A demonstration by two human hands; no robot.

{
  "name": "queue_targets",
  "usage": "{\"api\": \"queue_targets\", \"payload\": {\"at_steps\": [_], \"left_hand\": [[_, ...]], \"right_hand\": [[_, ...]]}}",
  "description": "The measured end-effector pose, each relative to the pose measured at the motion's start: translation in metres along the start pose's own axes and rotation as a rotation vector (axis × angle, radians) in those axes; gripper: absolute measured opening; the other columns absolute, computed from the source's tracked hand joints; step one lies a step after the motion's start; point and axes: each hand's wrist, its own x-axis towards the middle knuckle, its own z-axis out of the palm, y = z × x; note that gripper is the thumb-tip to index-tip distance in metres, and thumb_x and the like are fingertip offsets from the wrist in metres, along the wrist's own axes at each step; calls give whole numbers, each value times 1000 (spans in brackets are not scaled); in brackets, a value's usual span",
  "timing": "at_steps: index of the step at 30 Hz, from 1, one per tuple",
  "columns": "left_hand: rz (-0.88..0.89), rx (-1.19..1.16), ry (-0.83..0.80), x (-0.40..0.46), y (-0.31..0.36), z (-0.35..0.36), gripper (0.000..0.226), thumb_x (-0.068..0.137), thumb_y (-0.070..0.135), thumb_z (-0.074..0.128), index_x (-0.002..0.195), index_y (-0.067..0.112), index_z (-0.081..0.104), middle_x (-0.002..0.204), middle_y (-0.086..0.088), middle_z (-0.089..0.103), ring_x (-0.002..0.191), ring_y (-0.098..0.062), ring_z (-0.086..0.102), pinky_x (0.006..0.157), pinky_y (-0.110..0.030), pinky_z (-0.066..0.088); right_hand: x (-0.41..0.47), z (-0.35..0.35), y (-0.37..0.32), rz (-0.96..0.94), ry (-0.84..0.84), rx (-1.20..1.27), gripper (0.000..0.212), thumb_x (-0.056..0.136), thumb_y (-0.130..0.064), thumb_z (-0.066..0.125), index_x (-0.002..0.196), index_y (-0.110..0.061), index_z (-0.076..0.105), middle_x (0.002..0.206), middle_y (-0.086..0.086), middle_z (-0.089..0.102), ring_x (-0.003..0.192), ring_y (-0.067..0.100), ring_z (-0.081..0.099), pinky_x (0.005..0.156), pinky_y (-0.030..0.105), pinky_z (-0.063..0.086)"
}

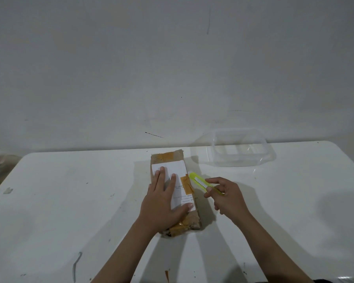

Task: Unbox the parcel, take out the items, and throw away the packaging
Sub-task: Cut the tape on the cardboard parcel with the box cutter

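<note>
The table [70,201] carried everything, with the parcel [173,160] lying lengthwise near its middle, one short end toward me and the other toward twelve o'clock, still sealed with tape. At about one o'clock from it, well apart, stood a clear tub [239,148]. My left hand [161,203] lay flat on the parcel's label [179,166], fingers straight and spread, pressing it down. My right hand [227,199], at three o'clock of the parcel, was clamped on the cutter [198,180], thumb on its slider, nose pointing toward eleven o'clock just beside the parcel's long edge. I could not tell whether the blade was out. To do the cut well, I judged I should expose little blade, keep the pinning hand clear of the line, run shallow along the tape [186,184] seam, and draw away from my fingers so the contents stayed unmarked.
</note>
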Motion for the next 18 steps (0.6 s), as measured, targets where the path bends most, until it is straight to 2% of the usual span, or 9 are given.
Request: {"api": "queue_targets", "payload": {"at_steps": [5,10,13,18], "left_hand": [[-3,-11,1,0,1,0,98,75,82,32,152,31,0,157,3,-24,144,-17,-23,116,-44,18],[-5,-14,-6,0,1,-2,97,76,80,36,152,31,1,157,3,-23,144,-17,-22,117,-45,18],[-4,-16,-12,-1,2,-3,100,72,84,30,152,31,1,157,3,-23,144,-16,-23,116,-44,17],[3,-9,-11,0,0,-2,96,77,78,38,152,31,0,157,3,-24,144,-17,-23,117,-43,16]], "right_hand": [[3,-4,1,-1,-34,-31,19,88,-12,62,104,-20,68,71,5,73,40,18,45,35,18,34],[0,-11,2,-10,-71,-50,20,87,-10,61,100,-22,69,69,5,72,38,16,42,35,19,32],[-2,-16,2,-17,-81,-60,18,87,-11,62,100,-23,69,65,3,72,37,15,41,34,19,32],[8,-23,-7,-22,-131,-82,18,87,-10,62,101,-18,70,65,7,72,33,9,38,35,17,30]]}}
